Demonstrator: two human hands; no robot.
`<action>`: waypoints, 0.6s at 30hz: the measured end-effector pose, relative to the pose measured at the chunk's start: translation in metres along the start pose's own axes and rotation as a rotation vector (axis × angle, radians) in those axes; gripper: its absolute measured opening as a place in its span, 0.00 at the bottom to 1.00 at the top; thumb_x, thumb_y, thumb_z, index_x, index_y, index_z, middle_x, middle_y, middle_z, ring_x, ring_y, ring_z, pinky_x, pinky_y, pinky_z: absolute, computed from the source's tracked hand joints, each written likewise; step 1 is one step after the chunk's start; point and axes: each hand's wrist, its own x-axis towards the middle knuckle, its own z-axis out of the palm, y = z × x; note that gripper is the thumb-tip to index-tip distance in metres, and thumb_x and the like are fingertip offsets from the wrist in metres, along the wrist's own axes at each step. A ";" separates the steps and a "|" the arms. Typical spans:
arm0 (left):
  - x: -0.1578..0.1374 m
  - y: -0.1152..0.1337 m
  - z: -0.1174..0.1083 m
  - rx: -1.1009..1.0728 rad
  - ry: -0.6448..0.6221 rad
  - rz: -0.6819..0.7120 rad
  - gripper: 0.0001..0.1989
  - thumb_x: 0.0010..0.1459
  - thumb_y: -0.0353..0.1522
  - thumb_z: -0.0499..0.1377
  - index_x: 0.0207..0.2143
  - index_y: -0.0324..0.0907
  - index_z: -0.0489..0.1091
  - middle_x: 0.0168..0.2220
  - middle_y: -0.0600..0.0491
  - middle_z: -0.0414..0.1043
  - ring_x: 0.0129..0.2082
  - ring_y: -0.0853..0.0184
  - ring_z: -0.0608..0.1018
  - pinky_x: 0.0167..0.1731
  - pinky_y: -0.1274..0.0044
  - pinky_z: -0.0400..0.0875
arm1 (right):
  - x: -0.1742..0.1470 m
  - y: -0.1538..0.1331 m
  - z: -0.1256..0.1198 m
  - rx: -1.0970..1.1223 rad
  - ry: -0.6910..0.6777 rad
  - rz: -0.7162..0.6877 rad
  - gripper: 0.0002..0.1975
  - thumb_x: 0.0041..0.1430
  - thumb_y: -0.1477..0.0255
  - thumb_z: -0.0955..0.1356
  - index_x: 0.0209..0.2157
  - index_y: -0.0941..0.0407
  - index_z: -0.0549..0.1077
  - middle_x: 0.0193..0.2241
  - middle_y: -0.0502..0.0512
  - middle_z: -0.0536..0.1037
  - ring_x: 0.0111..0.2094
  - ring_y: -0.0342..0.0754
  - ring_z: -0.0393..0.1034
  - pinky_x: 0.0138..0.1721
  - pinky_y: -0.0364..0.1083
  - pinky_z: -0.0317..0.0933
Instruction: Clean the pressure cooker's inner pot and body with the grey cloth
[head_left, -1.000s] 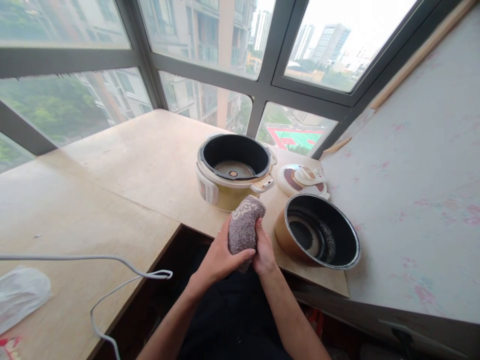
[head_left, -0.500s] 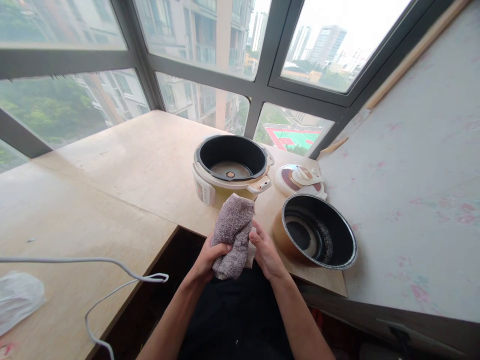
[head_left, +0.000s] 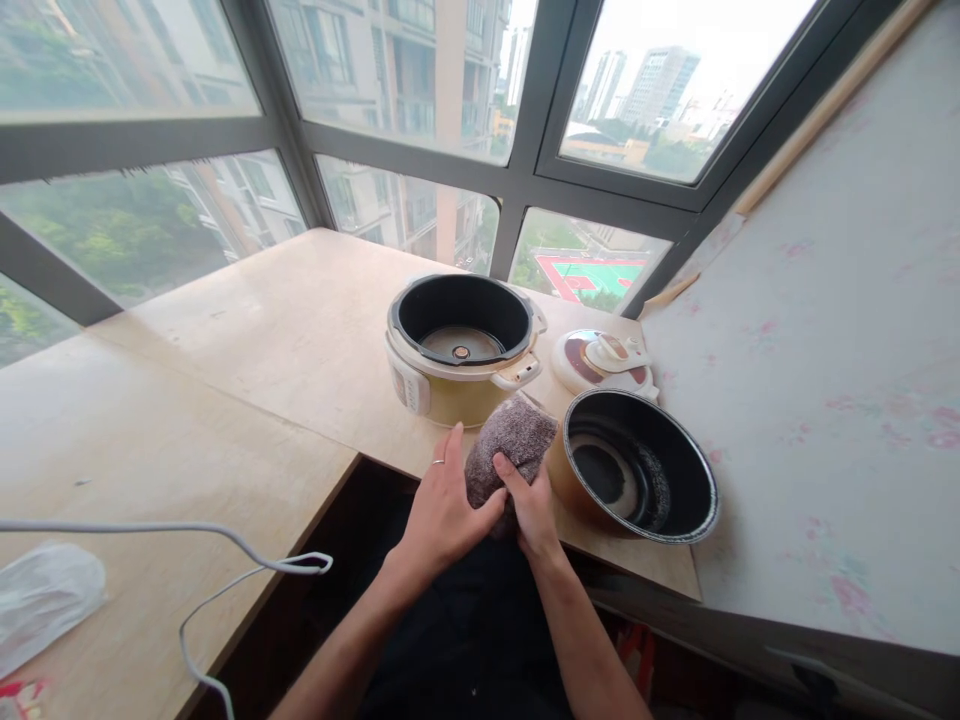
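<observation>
A folded greyish-purple towel (head_left: pixel 517 435) is gripped by my right hand (head_left: pixel 534 505), its thumb pressed on the cloth. My left hand (head_left: pixel 446 510), with a ring on one finger, lies along the towel's left side; its fingers are stretched out and its thumb points toward my right hand. Just beyond the towel stands a pressure cooker body (head_left: pixel 465 390), uncovered, dark inside with a small round piece at its bottom. To the right of my hands, a dark-lined inner pot (head_left: pixel 637 465) sits tilted toward me at the table edge.
The cooker lid (head_left: pixel 604 362) lies behind the inner pot, near the flowered wall (head_left: pixel 840 420). A white cable (head_left: pixel 180 524) and a clear plastic bag (head_left: pixel 49 600) are on the wooden tabletop (head_left: pixel 225 340) at left. Windows (head_left: pixel 405 200) border the back.
The towel has moved slightly right and is now gripped by my right hand. My left hand has let go of it, and its fingers have straightened beside it.
</observation>
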 end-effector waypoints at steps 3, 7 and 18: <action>0.013 0.012 -0.008 0.045 0.180 0.216 0.37 0.56 0.36 0.58 0.66 0.38 0.51 0.66 0.37 0.56 0.67 0.52 0.60 0.64 0.59 0.58 | 0.006 0.001 -0.002 -0.022 0.114 -0.121 0.35 0.45 0.70 0.77 0.56 0.53 0.69 0.53 0.55 0.76 0.58 0.53 0.67 0.63 0.53 0.56; 0.051 0.031 -0.023 0.045 0.416 0.442 0.28 0.56 0.27 0.51 0.61 0.38 0.59 0.61 0.40 0.64 0.64 0.60 0.66 0.64 0.63 0.60 | 0.015 0.000 0.016 -0.018 0.198 -0.215 0.39 0.46 0.68 0.77 0.60 0.54 0.65 0.60 0.59 0.70 0.63 0.53 0.61 0.65 0.50 0.52; 0.153 0.029 -0.053 0.304 0.214 0.378 0.24 0.70 0.39 0.42 0.47 0.37 0.74 0.50 0.43 0.76 0.61 0.59 0.70 0.67 0.63 0.50 | 0.036 0.065 0.091 -0.580 -0.039 -0.657 0.24 0.55 0.73 0.67 0.55 0.54 0.68 0.57 0.69 0.64 0.61 0.62 0.57 0.61 0.65 0.52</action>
